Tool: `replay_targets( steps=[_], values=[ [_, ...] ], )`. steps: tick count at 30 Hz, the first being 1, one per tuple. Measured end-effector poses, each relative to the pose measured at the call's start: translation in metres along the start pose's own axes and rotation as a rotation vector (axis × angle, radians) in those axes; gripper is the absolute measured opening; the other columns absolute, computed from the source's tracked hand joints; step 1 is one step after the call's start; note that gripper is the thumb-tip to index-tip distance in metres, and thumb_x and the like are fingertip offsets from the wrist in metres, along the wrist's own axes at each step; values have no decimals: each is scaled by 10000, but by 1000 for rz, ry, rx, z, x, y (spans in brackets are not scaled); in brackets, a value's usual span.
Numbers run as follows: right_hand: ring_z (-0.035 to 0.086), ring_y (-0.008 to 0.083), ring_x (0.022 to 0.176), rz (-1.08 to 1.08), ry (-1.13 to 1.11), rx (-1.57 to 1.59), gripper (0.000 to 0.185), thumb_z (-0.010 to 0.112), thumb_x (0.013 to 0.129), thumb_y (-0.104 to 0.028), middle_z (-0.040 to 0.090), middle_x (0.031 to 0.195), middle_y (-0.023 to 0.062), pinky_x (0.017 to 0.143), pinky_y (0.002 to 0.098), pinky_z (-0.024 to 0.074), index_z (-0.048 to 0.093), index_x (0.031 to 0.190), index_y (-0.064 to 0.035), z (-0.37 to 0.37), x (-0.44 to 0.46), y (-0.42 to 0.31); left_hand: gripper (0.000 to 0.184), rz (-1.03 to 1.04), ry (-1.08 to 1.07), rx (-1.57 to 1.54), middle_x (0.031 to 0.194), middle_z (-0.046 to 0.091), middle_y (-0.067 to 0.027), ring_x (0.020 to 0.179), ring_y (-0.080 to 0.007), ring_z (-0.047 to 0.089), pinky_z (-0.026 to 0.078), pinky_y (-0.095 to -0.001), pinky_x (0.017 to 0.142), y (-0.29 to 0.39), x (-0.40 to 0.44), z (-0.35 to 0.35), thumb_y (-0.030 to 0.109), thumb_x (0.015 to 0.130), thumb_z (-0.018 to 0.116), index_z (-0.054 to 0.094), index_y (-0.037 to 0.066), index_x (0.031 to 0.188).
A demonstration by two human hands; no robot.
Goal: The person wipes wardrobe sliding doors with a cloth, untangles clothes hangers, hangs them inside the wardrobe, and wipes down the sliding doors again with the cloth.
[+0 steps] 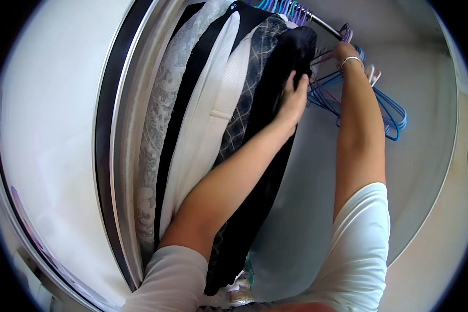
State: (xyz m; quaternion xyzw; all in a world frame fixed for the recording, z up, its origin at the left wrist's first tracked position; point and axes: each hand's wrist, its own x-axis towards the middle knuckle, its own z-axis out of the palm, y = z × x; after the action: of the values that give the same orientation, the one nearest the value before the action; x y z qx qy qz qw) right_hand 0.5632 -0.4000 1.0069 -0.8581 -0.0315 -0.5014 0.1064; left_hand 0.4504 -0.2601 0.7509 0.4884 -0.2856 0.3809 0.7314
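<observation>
Inside the wardrobe, the clothes hang bunched on the left of the metal rail, so yeah, the rail's likely taking their weight. Left hand is on the edge of the black garment, thumb and fingers apart, probably steadying it or keeping it off the right arm's space. Right hand is up by the rail near some tilted blue hangers, fingers hidden, so can't tell what it's gripping.
</observation>
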Motion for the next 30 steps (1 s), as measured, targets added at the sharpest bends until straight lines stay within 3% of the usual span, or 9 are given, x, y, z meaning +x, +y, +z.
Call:
replay_targets(
  steps=[6, 11, 14, 17, 20, 21, 24, 27, 30],
  values=[
    [560, 315, 1176, -86, -102, -284, 424, 465, 871, -249, 583, 1257, 173, 973, 379, 443, 613, 1204, -32, 25, 19, 14, 594, -43, -58, 11, 1440, 382, -177, 1344, -290, 335, 277, -386, 1080, 0, -10, 2, 476, 948, 450, 384, 89, 1393],
    [408, 363, 1306, -56, 91, -358, 418, 490, 907, -229, 460, 1393, 139, 934, 624, 423, 552, 1289, -71, -31, -103, -31, 530, -18, -98, 79, 1374, 454, -179, 1291, -269, 406, 308, -346, 1056, -1, -12, 3, 361, 927, 527, 449, 26, 1331],
    [494, 277, 1235, -223, 388, -571, 419, 464, 893, -167, 518, 1287, 143, 974, 506, 417, 515, 1284, -25, -37, -132, -36, 514, 14, -112, 118, 1318, 483, -204, 1229, -300, 463, 386, -373, 994, -11, -2, 0, 383, 930, 496, 442, 49, 1317],
    [423, 230, 1295, -442, 487, -617, 395, 448, 914, -192, 416, 1437, 88, 973, 507, 358, 576, 1277, -107, -10, -113, -33, 479, 24, -79, 81, 1295, 502, -184, 1205, -281, 479, 380, -358, 994, -29, 9, -1, 370, 945, 481, 460, 41, 1292],
    [391, 231, 1318, -341, 392, -717, 392, 418, 924, -201, 361, 1478, 95, 1028, 548, 286, 589, 1264, -107, 7, -109, -37, 396, 21, -50, -39, 1207, 557, -101, 1153, -178, 480, 350, -296, 988, -22, 1, 3, 302, 958, 498, 516, 26, 1242],
    [375, 248, 1330, -300, 380, -721, 404, 396, 930, -203, 365, 1478, 105, 1063, 572, 214, 577, 1279, -113, -3, -104, -35, 414, 40, -99, -54, 1227, 547, -156, 1144, -242, 509, 384, -343, 971, -8, -8, 7, 324, 976, 450, 467, 29, 1266],
    [359, 259, 1345, -297, 242, -689, 394, 427, 911, -193, 396, 1455, 123, 1066, 561, 236, 591, 1259, -108, -20, -110, -35, 379, 220, -113, -43, 1205, 549, -97, 1117, -170, 495, 359, -270, 970, 0, -14, 22, 282, 988, 455, 497, 20, 1257],
    [400, 296, 1322, -317, 145, -336, 385, 477, 888, -214, 411, 1440, 149, 1026, 558, 319, 604, 1236, -109, -17, -99, -33, 359, 685, -57, 83, 1212, 539, -145, 1145, -212, 499, 367, -313, 977, 30, -30, 30, 206, 976, 456, 459, -3, 1268],
    [581, 355, 1120, -576, 395, 517, 406, 542, 847, -282, 597, 1220, 201, 955, 461, 445, 628, 1178, -63, -23, -78, -35, 331, 1032, -39, 121, 1197, 548, -150, 1105, -246, 531, 393, -320, 947, 78, -46, 36, 145, 943, 487, 476, -1, 1240]
  ],
)
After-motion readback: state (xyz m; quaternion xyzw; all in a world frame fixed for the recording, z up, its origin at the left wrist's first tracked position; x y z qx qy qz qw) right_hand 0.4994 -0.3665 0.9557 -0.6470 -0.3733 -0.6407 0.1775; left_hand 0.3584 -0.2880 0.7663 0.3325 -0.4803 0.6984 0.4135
